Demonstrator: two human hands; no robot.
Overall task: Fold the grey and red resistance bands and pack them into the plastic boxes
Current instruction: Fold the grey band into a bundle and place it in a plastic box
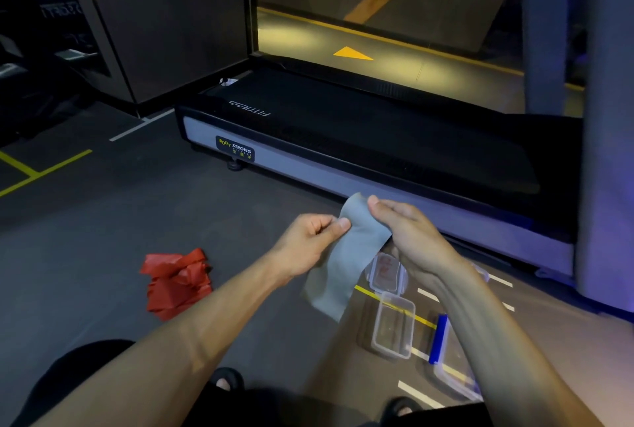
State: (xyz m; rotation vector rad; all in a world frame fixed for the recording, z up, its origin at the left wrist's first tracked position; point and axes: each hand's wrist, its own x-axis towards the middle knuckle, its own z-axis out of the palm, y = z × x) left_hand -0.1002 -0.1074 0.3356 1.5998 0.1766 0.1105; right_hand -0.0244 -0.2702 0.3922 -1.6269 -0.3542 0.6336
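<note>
The grey resistance band hangs in the air as a flat strip, held up by both hands. My left hand pinches its left edge near the top. My right hand grips the top right edge. The red resistance band lies crumpled on the dark floor to the left. A small clear plastic box sits open on the floor under my right forearm, its lid just beyond it. A larger clear box with a blue clip lies to the right, partly hidden by my arm.
A black treadmill with a silver side rail stands straight ahead, close behind my hands. A grey pillar rises at the right. Yellow and white lines mark the floor. My knees and feet show at the bottom edge.
</note>
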